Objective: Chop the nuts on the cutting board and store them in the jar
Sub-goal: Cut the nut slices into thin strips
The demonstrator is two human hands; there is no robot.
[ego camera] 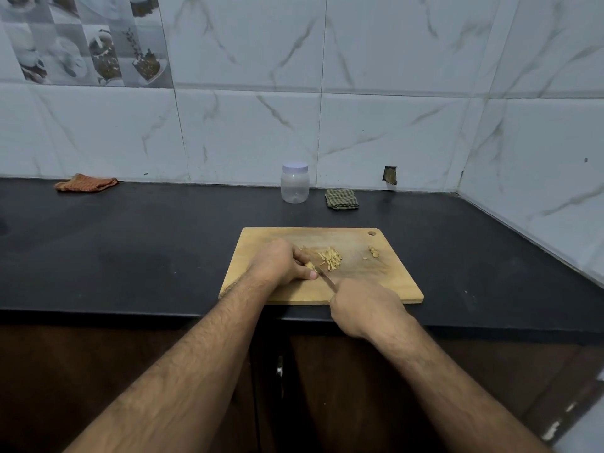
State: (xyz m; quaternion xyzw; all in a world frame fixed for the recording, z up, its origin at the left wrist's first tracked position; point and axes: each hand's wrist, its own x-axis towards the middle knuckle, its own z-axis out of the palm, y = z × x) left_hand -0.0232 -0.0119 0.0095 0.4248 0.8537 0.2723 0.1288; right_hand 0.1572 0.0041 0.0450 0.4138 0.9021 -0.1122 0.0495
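A wooden cutting board (376, 282) lies on the black counter. My left hand (281, 261) rests on the board and pinches a nut (309, 265) under its fingertips. My right hand (362, 305) grips a knife (327, 278) whose blade meets that nut. A pile of slivered nut pieces (330, 256) lies just right of my left hand. A few whole nuts (373, 252) sit farther right on the board. A clear plastic jar (294, 183) with a white lid on stands behind the board, by the wall.
A folded green checked cloth (342, 199) lies right of the jar. An orange cloth (85, 183) lies far left at the wall. The tiled wall turns a corner at the right. Dark cabinet doors are below the counter edge.
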